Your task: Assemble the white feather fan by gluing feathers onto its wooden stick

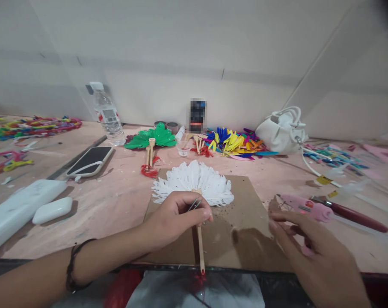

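Observation:
A white feather fan [194, 182] lies on a sheet of brown cardboard [248, 248], its wooden handle [200, 248] reaching past the table's front edge to a red tassel [199, 280]. My left hand [181, 211] is closed over the top of that handle. Thin metal prongs, apparently tweezers [194, 204], stick out between its fingers. Right of the cardboard, my right hand [312, 248] has thumb and forefinger brought together in a pinch; anything between them is too small to make out. Just beyond those fingertips is the nozzle of a pink glue gun [309, 206], partly hidden by the hand.
Behind the fan lie a green feather fan [152, 137], loose coloured feathers [234, 143] and a white bag [279, 132]. Water bottle [108, 117], phone [90, 161] and white case [52, 210] are on the left. A dark red-handled tool [357, 216] lies beside the glue gun.

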